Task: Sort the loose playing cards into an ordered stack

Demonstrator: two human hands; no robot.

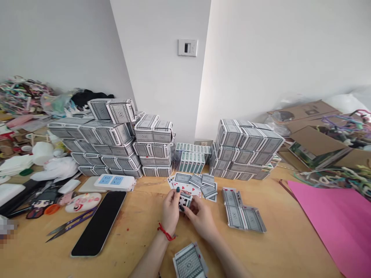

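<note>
Both hands meet over the middle of the wooden table (139, 231). Between them is a small group of playing cards (183, 202), with a black-suited face showing. My left hand (170, 210), a red string bracelet at its wrist, grips them from the left with the thumb on top. My right hand (201, 216) closes on their lower right edge, its fingers partly hidden. Just beyond lie loose cards (183, 178), some face up and some face down. A stack of face-down cards (189, 263) rests near the front edge. Joined card pieces (243, 212) lie to the right.
Stacked blocks of patterned cards (113, 135) rise at the back left, with more card blocks (246, 150) at the back right. Small green-edged packs (192, 161) stand between them. A phone (100, 224) and scissors (72, 224) lie left; pink paper (330, 224) lies right.
</note>
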